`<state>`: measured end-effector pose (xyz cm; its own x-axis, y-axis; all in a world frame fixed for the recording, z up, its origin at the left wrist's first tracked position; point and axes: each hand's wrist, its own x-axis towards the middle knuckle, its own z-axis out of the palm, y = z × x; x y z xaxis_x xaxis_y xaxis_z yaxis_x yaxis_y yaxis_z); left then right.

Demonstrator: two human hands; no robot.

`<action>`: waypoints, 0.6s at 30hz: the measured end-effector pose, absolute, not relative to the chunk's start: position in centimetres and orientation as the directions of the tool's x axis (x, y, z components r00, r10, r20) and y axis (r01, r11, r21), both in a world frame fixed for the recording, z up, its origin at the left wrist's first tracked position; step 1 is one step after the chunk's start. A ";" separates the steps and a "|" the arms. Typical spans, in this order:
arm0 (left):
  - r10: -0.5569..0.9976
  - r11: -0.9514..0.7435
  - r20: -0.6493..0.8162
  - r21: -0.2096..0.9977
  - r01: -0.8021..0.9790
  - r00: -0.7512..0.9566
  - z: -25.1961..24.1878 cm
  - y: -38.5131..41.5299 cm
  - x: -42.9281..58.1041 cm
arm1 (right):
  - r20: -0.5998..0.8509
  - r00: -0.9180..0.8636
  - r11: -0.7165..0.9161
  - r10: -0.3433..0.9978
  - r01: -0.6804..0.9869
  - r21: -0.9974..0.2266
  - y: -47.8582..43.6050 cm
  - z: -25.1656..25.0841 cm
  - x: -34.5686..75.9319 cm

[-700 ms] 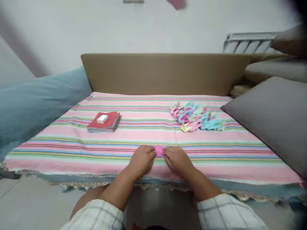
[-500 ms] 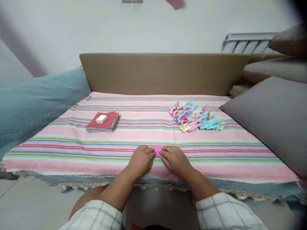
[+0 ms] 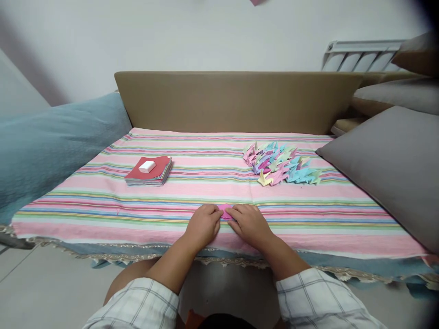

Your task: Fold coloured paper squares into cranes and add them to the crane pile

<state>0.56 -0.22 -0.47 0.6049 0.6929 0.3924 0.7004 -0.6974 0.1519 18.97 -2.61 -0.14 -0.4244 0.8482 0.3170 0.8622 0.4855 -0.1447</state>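
While I watch from afar through the head camera, both hands meet at a piece of pink paper (image 3: 225,212) on the striped cloth (image 3: 206,192), and I place everything else by that paper. The left hand (image 3: 203,225) pinches it at its left edge, fingers curled inward; the right hand (image 3: 250,224) pinches it at its right edge, so that only the middle shows between them. How hard either one presses I cannot tell.

The step in hand looks to me like a fold being lined up or creased, though the layers are too small for me to make out. As I judge it, the next move calls for even pressure with the edges kept matched, since a slip of either hand could skew so small a piece.

Beyond the pink paper and to its left sits a stack of paper (image 3: 151,182), with a small white block (image 3: 147,167) on its red top sheet. Beyond the pink paper and to its right lies a cluster of folded paper shapes (image 3: 279,172), rather like birds, directly on the cloth. As for containers, I am sure of none: the white block may be a box or solid, and I see no contents.
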 end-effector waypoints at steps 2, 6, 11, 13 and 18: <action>0.695 -0.698 0.368 0.139 0.703 0.617 -0.3 -0.2 0.7 | 0.307 -0.422 0.474 0.853 0.873 -0.115 -2.5 -0.3 18.8; 0.719 -0.689 0.364 0.261 0.676 0.592 -0.3 0.0 0.2 | 0.293 -0.417 0.452 0.860 0.890 -0.060 -2.3 -0.5 18.5; 0.850 -0.510 0.451 0.581 0.634 0.271 -0.8 1.0 -1.4 | 0.301 -0.428 0.442 0.852 0.897 0.021 -2.3 -0.4 17.8; 0.896 -0.418 0.419 0.686 0.596 0.147 -1.1 1.4 -1.9 | 0.327 -0.424 0.431 0.845 0.901 0.055 -2.3 -0.4 17.5; 0.970 -0.236 0.243 0.918 0.318 0.018 -1.7 1.9 -1.9 | 0.394 -0.401 0.406 0.827 0.911 0.074 -2.5 -0.6 16.9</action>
